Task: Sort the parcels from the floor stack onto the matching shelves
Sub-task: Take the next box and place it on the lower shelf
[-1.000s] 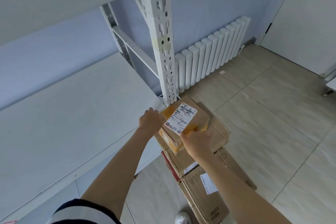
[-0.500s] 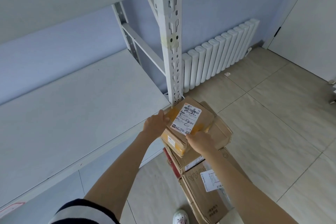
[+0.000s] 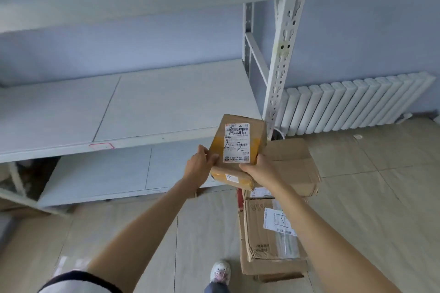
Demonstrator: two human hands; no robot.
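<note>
Bare shelf spreads toward nine o'clock, its front edge just left of the parcel; the upright post rises at one o'clock. Both arms reach forward. The left hand clasps the parcel's left side, the right hand its near right corner. Raised above the floor stack, the parcel runs lengthwise toward twelve, label up.

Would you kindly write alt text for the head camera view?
Both hands, left and right, hold a small brown cardboard parcel with a white label above a floor stack of cardboard boxes. White metal shelves stand to the left, a white radiator behind.
</note>
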